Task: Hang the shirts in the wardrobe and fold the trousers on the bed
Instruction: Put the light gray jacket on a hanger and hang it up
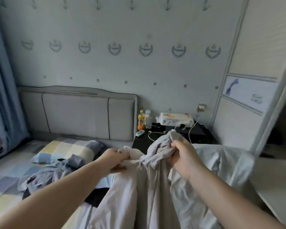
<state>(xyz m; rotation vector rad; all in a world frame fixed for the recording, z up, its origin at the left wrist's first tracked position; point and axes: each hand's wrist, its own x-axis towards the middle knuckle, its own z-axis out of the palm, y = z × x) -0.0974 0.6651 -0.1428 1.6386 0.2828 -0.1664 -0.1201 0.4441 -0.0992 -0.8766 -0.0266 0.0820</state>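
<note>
Gripping pale trousers at the waistband: left hand, right hand.

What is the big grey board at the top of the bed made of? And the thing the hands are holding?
The headboard looks like padded fabric, matte grey: it has soft, puffy panels with dark piping, and a shiny strip on top that may be metal. The pale garment gripped by the left hand and right hand looks like thin woven cloth, perhaps cotton, since it bunches and hangs in soft folds.
</note>
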